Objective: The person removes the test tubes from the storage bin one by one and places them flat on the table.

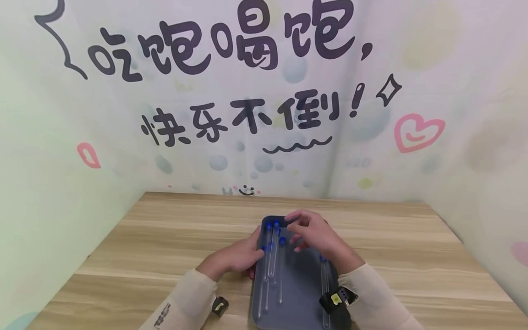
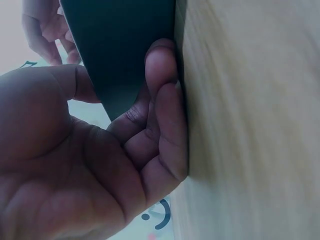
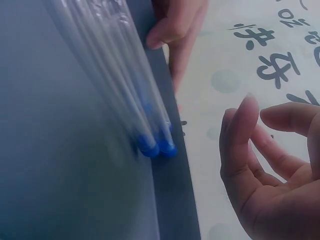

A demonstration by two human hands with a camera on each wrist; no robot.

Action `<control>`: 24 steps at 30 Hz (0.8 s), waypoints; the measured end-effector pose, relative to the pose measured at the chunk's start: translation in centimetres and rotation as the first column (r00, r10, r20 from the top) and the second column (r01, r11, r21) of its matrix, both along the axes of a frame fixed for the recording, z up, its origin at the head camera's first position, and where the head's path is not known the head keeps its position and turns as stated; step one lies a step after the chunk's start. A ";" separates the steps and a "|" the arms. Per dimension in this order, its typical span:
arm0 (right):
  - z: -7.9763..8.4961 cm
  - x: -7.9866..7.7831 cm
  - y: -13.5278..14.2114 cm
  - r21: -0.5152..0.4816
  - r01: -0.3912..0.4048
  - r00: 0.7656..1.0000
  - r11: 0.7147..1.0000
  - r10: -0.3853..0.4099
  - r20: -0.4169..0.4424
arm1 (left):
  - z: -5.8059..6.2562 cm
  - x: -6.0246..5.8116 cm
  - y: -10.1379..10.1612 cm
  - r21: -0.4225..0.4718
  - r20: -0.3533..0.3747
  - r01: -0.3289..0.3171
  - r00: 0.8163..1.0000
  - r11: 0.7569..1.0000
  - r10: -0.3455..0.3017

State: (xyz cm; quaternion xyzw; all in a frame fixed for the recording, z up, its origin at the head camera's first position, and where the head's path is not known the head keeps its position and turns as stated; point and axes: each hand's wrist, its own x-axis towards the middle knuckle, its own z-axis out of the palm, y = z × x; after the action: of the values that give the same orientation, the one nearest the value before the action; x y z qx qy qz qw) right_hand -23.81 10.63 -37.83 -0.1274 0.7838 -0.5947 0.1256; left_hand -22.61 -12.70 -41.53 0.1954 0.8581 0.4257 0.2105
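A dark grey tray point(image 1: 303, 288) rests on the table. My left hand point(image 1: 237, 256) grips its left side, thumb over the rim and fingers curled beneath, as the left wrist view shows of the tray wall point(image 2: 120, 35). Several clear test tubes with blue caps point(image 1: 272, 259) lie along the tray's left part, caps toward the far end. More blue-capped tubes point(image 1: 325, 279) lie by the right wall, partly under my right wrist. Over the far right part of the tray hovers my right hand point(image 1: 315, 233), its fingers loosely bent and holding nothing.
The tray stands on a wood-grain table point(image 1: 177, 229). Behind and at both sides hangs a pale printed backdrop point(image 1: 247, 174) with black writing. A dark camera point(image 1: 339, 299) sits on the right wrist, another point(image 1: 220, 306) by the left sleeve.
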 end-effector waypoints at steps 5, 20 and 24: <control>-0.9 -0.3 -0.3 0.009 -0.023 1.000 1.000 0.023 0.014 | -0.1 0.0 0.0 0.002 0.004 -0.005 1.000 1.000 0.005; -2.5 -0.4 -0.4 0.016 -0.011 0.997 1.000 0.010 0.073 | 0.1 0.1 0.1 -0.003 0.010 -0.008 1.000 1.000 0.008; -2.6 -0.4 -0.3 0.014 -0.029 0.994 0.999 0.027 0.104 | 0.3 0.1 0.1 -0.005 0.009 -0.010 1.000 1.000 0.010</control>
State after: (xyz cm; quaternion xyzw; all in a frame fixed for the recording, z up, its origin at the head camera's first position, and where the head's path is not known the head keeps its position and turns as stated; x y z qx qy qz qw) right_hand -24.20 10.31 -40.40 -0.1065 0.7788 -0.5927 0.1754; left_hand -22.55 -12.65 -41.28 0.1889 0.8590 0.4257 0.2126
